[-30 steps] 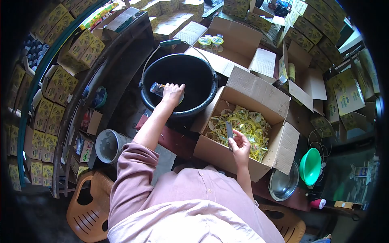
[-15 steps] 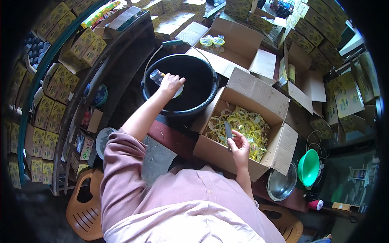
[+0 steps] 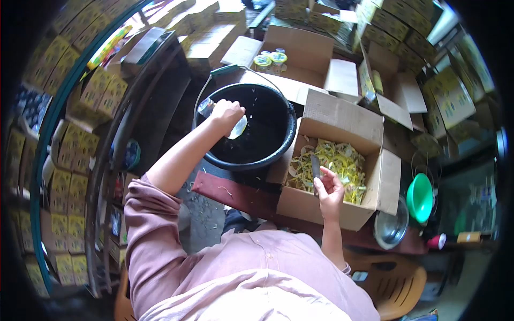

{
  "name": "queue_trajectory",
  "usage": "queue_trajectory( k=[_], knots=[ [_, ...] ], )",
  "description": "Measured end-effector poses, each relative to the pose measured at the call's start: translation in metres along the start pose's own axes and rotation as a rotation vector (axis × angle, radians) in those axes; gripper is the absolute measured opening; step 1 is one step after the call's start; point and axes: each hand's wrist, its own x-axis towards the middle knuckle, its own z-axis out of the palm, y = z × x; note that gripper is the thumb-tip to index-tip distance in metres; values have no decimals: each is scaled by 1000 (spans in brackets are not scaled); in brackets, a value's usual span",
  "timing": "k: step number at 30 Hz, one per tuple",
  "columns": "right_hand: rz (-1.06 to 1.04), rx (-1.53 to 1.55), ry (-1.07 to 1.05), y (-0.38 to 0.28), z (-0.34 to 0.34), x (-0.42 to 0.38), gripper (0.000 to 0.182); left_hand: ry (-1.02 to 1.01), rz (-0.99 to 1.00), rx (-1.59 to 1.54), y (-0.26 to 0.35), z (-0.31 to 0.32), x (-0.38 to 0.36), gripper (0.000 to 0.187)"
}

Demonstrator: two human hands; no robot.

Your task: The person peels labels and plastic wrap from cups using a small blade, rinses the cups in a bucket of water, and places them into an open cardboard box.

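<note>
My left hand (image 3: pixel 227 116) grips a clear plastic jar (image 3: pixel 239 128) tilted over the black bucket (image 3: pixel 262 155). One end of the jar sticks out on each side of my fingers, and small bright droplets show inside the bucket. My right hand (image 3: pixel 329 188) holds a knife (image 3: pixel 315 167) with a flat, dark grey blade pointing up and away from me. Below the blade is an open cardboard box (image 3: pixel 326 206), holding a heap of yellow-green label strips (image 3: pixel 342 155).
Behind the bucket, several lidded jars (image 3: pixel 271 62) stand in another open carton (image 3: pixel 297 48). A green bowl (image 3: pixel 420 198) and a metal bowl (image 3: pixel 391 227) lie to the right. Stacked yellow cartons (image 3: pixel 75 144) fill the left shelves. An orange chair (image 3: pixel 385 275) is behind me.
The view has shifted, so bucket and box sit lower. My left hand has turned the jar so more of its pale end shows, and droplets appear. My right hand keeps the knife.
</note>
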Motion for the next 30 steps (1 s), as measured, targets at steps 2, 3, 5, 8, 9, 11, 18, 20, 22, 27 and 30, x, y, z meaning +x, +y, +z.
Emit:
queue_trajectory(
  k=[2, 3, 5, 8, 9, 11, 18, 20, 22, 27, 30],
  knots=[
    [-2, 56, 64, -5, 21, -8, 29, 71, 86, -24, -3, -1, -1, 73],
    [-7, 82, 99, -8, 32, -12, 29, 63, 104, -36, -3, -7, -3, 70],
    [-35, 84, 106, -10, 49, -22, 27, 70, 149, -89, -6, -4, 0, 66],
    [-74, 71, 202, -15, 71, -31, 25, 73, 251, -10, -6, 17, 6, 60],
    [-90, 55, 239, -14, 75, -33, 25, 65, 272, 31, -4, 25, 5, 60],
    [-121, 25, 315, -14, 86, -39, 25, -209, 309, 8, -2, 27, 3, 61],
    [-149, -1, 497, -19, 123, -47, 26, -258, 504, 39, -23, 37, -6, 49],
    [-154, -31, 522, -24, 130, -43, 25, -166, 521, -1, -31, 47, -1, 51],
    [-159, -44, 549, -28, 134, -38, 25, -308, 556, -8, -38, 36, -3, 52],
    [-185, -93, 591, -32, 140, -22, 25, -255, 571, -84, -50, 47, 0, 51],
    [-174, -155, 569, -33, 140, -12, 28, -175, 566, -92, -50, 50, 1, 52]
  ],
)
